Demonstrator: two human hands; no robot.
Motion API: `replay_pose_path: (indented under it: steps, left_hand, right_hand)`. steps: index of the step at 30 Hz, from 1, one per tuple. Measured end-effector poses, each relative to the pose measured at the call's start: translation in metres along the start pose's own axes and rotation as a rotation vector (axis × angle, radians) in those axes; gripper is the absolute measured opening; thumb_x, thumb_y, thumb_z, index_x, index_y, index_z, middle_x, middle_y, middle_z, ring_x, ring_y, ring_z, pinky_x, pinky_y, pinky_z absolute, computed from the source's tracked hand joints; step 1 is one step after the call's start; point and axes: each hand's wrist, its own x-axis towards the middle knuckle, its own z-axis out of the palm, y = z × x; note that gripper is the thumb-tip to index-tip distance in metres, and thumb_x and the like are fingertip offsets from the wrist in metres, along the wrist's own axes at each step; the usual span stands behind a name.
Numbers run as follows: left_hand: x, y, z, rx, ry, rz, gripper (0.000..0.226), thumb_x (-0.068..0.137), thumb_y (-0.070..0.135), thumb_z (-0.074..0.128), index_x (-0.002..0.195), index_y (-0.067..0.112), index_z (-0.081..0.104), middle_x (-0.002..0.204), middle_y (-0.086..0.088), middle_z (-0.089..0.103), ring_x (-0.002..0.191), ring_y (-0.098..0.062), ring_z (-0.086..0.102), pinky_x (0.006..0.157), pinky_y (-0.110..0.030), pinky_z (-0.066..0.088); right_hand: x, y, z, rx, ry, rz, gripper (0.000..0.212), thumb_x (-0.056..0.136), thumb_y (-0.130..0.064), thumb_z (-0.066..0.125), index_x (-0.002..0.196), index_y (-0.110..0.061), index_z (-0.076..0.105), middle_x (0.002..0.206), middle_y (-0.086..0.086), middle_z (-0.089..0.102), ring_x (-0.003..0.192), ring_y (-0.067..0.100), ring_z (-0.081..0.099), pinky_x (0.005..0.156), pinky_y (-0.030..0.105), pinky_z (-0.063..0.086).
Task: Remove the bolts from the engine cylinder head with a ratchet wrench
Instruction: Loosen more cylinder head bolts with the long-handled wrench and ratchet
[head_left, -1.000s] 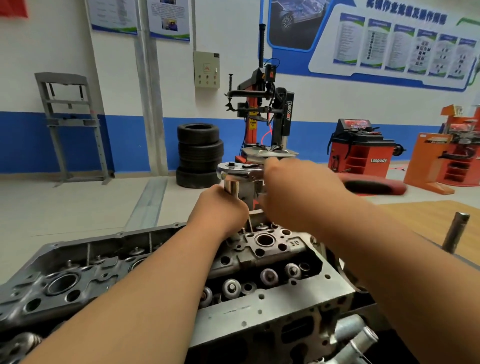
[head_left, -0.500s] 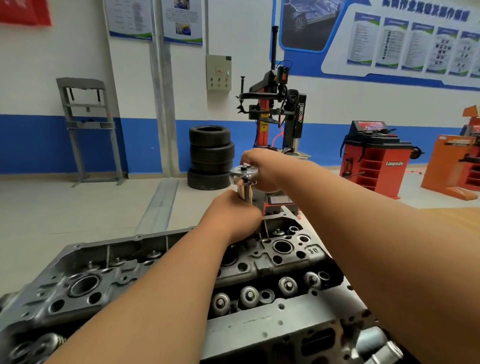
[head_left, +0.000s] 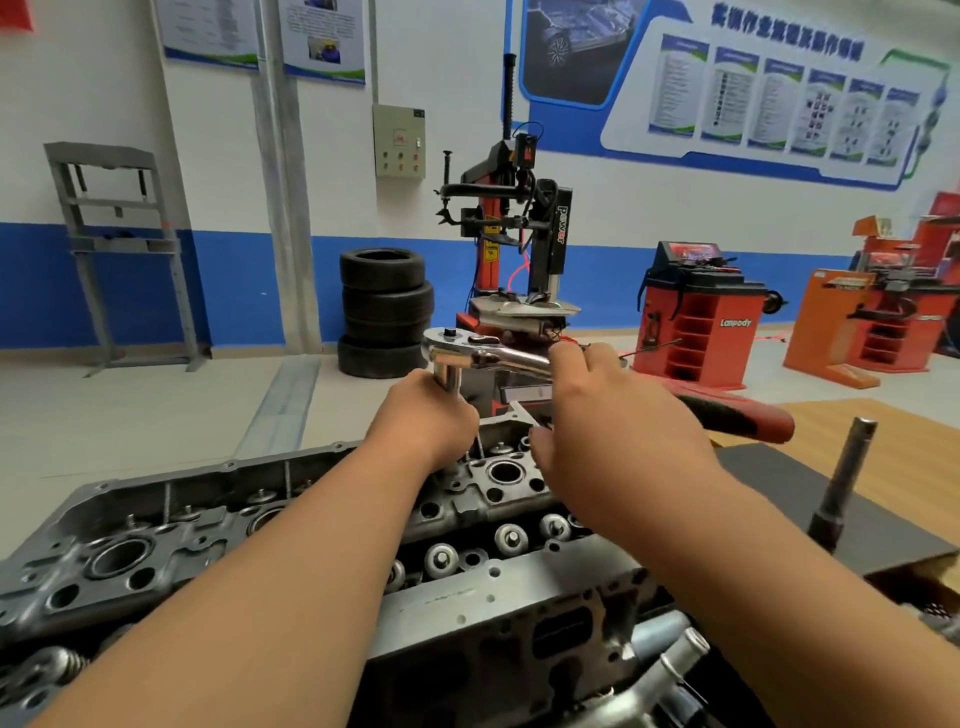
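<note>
The grey engine cylinder head (head_left: 156, 545) lies across the lower left and middle of the view. At its far end a chrome ratchet wrench (head_left: 457, 351) stands on a vertical extension bar (head_left: 449, 382) that goes down into the head. My left hand (head_left: 426, 423) grips that bar just below the ratchet head. The wrench handle runs right to a red and black grip (head_left: 743, 418). My right hand (head_left: 618, 415) lies over the chrome shaft with its fingers curled round it. The bolt under the socket is hidden by my left hand.
A dark metal bar (head_left: 844, 483) stands upright on a black mat (head_left: 769, 478) to the right, over a wooden top (head_left: 857, 421). Beyond the bench are a tyre changer (head_left: 519, 234), stacked tyres (head_left: 384, 312) and a red wheel balancer (head_left: 696, 317).
My right hand swung the ratchet handle from pointing away from me round to the right. My left hand stayed on the extension bar.
</note>
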Motion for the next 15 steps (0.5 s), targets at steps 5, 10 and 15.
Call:
replay_pose_path:
  steps: [5,10,15]
  left_hand:
    - [-0.005,0.001,-0.001,0.005,0.065,0.007,0.023,0.084,0.014,0.041,0.062,0.015,0.046,0.064,-0.003,0.049,0.056,-0.013,0.045,0.046,-0.024,0.028]
    - [-0.006,-0.002,-0.005,-0.051,-0.003,0.034,0.027,0.079,0.013,0.045,0.052,0.019,0.044,0.055,0.000,0.047,0.053,-0.016,0.042,0.048,-0.024,0.029]
    - [-0.005,-0.010,-0.018,-0.217,-0.188,0.070,0.024,0.075,0.026,0.060,0.052,0.022,0.061,0.049,0.004,0.054,0.058,-0.016,0.050,0.059,-0.031,0.045]
  right_hand:
    - [-0.021,-0.018,-0.006,-0.031,-0.013,-0.019,0.061,0.090,-0.033,0.057,0.135,-0.011,0.021,0.114,0.010,0.034,0.065,0.024,0.041,0.039,0.027,0.028]
    - [0.022,0.002,0.002,0.011,-0.032,0.037,0.027,0.089,-0.034,0.056,0.103,-0.018,0.039,0.079,0.000,0.036,0.067,0.021,0.044,0.048,0.030,0.034]
    - [0.103,0.022,0.033,0.199,-0.006,-0.011,0.022,0.087,-0.035,0.057,0.076,-0.016,0.055,0.066,-0.001,0.052,0.059,0.014,0.049,0.047,0.023,0.033]
